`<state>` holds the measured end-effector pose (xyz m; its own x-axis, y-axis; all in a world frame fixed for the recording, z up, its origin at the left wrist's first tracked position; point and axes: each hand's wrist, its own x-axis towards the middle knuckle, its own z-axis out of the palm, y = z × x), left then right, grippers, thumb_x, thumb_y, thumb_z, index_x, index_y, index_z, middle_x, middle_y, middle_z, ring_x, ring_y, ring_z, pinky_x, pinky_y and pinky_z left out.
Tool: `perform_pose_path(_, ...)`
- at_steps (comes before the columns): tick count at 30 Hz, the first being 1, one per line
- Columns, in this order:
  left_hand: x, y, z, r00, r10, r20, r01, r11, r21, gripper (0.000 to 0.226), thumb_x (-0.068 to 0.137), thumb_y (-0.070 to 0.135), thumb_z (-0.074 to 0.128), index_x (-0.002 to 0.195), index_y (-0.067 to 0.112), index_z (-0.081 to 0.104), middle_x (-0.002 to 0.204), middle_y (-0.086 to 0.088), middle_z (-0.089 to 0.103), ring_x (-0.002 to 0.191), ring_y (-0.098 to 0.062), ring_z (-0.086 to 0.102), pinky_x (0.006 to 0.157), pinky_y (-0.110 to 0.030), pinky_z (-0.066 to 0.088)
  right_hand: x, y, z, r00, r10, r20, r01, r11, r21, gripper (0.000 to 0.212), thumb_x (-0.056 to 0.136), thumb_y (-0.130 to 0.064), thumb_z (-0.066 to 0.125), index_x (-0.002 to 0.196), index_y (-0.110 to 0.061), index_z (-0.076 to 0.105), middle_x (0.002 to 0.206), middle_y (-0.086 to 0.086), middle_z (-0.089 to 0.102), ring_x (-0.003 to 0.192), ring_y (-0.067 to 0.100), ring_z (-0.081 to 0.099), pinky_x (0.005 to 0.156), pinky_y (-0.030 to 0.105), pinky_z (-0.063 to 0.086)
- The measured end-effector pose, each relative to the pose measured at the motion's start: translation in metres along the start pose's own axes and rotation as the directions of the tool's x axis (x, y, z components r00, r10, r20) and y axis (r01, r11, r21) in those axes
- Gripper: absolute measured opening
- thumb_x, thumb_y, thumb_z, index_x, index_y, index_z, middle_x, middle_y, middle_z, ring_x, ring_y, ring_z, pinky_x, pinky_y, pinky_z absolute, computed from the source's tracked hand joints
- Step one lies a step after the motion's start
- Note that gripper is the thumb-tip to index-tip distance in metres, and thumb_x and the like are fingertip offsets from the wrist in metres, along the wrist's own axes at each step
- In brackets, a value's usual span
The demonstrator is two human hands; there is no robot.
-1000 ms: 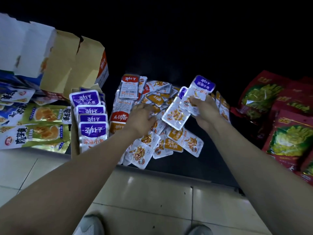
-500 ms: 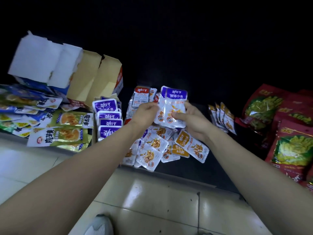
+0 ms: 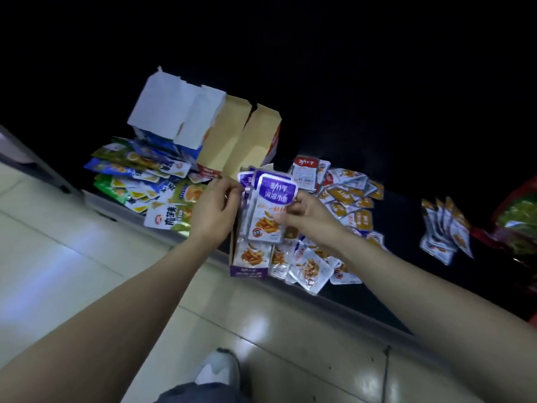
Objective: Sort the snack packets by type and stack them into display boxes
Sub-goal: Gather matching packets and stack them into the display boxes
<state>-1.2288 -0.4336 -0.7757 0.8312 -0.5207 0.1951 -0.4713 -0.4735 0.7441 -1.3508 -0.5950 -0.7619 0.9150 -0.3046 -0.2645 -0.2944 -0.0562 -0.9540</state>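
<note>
Both hands hold a small stack of purple-topped snack packets [image 3: 268, 210] just above the purple display box [image 3: 248, 270], which has like packets in it. My left hand [image 3: 213, 212] pinches the stack's left edge. On the right edge, my right hand [image 3: 305, 215] grips it with thumb and fingers. A loose heap of orange and red packets [image 3: 343, 205] lies on the dark shelf right of the box.
Open cardboard boxes [image 3: 229, 138] with raised flaps stand behind. Green and blue bags [image 3: 145, 181] pile up at the left. A row of orange packets [image 3: 444, 231] and red bags [image 3: 517, 219] sit at the right. Tiled floor and my shoe [image 3: 218, 370] lie below.
Both hands carried the purple packets leftward from above the loose heap to over the purple box. The view swung to the right and tilted.
</note>
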Motion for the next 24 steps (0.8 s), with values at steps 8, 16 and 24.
perform_pose_path(8, -0.022, -0.016, 0.007, 0.994, -0.072, 0.087, 0.072, 0.997, 0.007, 0.018, 0.099, 0.019, 0.046, 0.106, 0.011, 0.061, 0.106, -0.002, 0.052, 0.090, -0.015, 0.051, 0.074, -0.030, 0.039, 0.003, 0.011, 0.019, 0.991, -0.081, -0.108, 0.065, 0.987, -0.144, 0.018, 0.084, -0.005, 0.072, 0.091, -0.009, 0.056, 0.080, 0.004, 0.060, 0.075, 0.018, 0.062, 0.073, 0.029, 0.056)
perform_pose_path(16, -0.023, -0.013, 0.007, 0.989, -0.130, 0.074, 0.134, 0.990, -0.044, 0.027, 0.096, 0.030, 0.055, 0.121, 0.021, 0.050, 0.116, 0.006, 0.049, 0.084, 0.000, 0.060, 0.073, -0.042, 0.059, 0.011, 0.025, 0.027, 0.995, -0.052, -0.091, -0.005, 0.845, -0.534, 0.027, 0.076, -0.024, 0.082, 0.087, -0.017, 0.059, 0.070, -0.010, 0.052, 0.062, 0.004, 0.049, 0.059, 0.024, 0.040)
perform_pose_path(24, -0.024, -0.007, 0.009, 0.989, 0.030, -0.142, -0.012, 0.991, 0.131, 0.032, 0.088, 0.014, 0.064, 0.118, 0.013, 0.053, 0.132, -0.006, 0.037, 0.117, -0.008, 0.040, 0.085, -0.042, 0.055, 0.010, 0.016, 0.006, 0.991, -0.115, -0.062, 0.090, 0.945, -0.315, 0.040, 0.090, -0.028, 0.067, 0.123, -0.017, 0.046, 0.090, 0.000, 0.061, 0.073, 0.008, 0.060, 0.064, 0.026, 0.051)
